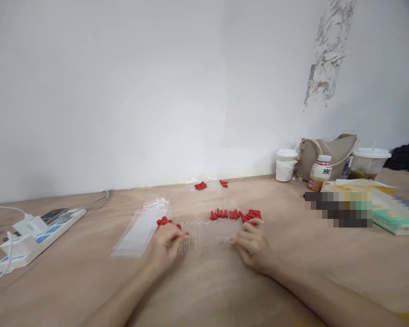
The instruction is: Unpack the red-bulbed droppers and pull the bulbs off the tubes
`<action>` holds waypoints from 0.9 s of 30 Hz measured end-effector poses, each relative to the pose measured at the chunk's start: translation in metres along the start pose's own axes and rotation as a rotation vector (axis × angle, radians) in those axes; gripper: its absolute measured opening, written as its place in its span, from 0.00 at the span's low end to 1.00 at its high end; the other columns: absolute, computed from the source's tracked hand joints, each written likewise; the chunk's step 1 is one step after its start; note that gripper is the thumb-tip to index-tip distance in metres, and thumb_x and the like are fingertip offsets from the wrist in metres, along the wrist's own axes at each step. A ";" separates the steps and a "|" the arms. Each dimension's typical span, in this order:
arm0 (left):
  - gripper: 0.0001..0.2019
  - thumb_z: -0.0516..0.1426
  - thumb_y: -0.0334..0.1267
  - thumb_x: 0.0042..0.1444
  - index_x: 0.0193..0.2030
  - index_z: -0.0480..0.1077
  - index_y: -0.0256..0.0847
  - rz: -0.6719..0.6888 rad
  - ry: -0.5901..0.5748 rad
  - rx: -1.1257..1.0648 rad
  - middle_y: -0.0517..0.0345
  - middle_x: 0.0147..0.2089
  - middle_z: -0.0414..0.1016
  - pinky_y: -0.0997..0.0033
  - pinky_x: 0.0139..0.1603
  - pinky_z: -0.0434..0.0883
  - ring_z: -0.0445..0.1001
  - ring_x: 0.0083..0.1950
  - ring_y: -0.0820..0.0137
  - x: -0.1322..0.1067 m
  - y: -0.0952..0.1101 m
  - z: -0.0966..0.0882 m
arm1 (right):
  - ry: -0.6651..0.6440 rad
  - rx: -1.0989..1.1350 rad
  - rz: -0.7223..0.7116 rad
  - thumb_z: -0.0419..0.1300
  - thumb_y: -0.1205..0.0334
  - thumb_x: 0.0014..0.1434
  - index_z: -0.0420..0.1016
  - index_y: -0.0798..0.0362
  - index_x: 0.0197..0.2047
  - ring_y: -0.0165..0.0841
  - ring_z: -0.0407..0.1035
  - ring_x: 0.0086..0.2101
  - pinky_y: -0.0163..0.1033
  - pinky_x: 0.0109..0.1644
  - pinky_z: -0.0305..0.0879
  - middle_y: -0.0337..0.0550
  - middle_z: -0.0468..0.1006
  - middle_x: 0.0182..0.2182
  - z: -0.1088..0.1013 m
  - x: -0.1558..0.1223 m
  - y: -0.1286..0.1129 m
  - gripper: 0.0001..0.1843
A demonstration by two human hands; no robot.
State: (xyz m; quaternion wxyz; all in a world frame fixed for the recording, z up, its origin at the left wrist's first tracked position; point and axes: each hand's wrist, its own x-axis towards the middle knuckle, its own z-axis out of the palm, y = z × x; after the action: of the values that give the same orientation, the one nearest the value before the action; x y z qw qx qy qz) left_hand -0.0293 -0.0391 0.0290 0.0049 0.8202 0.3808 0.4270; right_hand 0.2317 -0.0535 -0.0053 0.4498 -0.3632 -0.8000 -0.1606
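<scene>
A row of clear thin glass droppers [207, 232] with red rubber bulbs [235, 214] lies on the brown table. My left hand [166, 245] is curled at the row's left end, fingers pinched on a dropper there. My right hand [250, 243] is curled at the row's right end, fingertips touching the tubes. A few more red-bulbed droppers [164, 221] lie just beyond my left hand. A stack of clear plastic bags [141, 229] sits left of that hand.
A white power strip [37, 236] with plugs and cables lies at far left. More red bulbs [201, 185] lie near the wall. At right stand cups [286, 164], a bottle [319, 172], a beige bag [330, 152] and books [391, 213].
</scene>
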 end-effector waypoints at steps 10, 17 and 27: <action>0.18 0.48 0.44 0.52 0.44 0.72 0.39 -0.383 0.211 0.072 0.52 0.40 0.68 0.69 0.39 0.69 0.70 0.41 0.66 0.017 -0.061 -0.033 | -0.033 -0.225 0.404 0.51 0.64 0.57 0.76 0.46 0.35 0.31 0.66 0.32 0.38 0.38 0.44 0.38 0.77 0.29 0.006 0.010 0.033 0.11; 0.19 0.50 0.45 0.50 0.46 0.69 0.38 -0.470 0.187 0.097 0.53 0.39 0.71 0.70 0.37 0.69 0.71 0.35 0.68 0.011 -0.081 -0.034 | -0.133 -0.368 0.216 0.52 0.67 0.55 0.75 0.48 0.35 0.32 0.64 0.33 0.41 0.41 0.44 0.41 0.75 0.27 0.014 0.006 0.022 0.11; 0.16 0.50 0.45 0.51 0.44 0.68 0.42 -0.426 0.132 0.292 0.57 0.41 0.73 0.70 0.35 0.66 0.69 0.36 0.67 0.008 -0.085 -0.025 | -0.303 -0.266 0.206 0.52 0.48 0.54 0.72 0.51 0.35 0.36 0.62 0.37 0.45 0.43 0.45 0.43 0.73 0.32 0.009 0.006 0.009 0.16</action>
State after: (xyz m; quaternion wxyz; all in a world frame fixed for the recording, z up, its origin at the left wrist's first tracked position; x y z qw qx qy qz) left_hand -0.0965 0.0180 0.0218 -0.0486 0.6841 0.6018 0.4092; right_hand 0.2308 -0.0399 -0.0060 0.2864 -0.5192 -0.7889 -0.1615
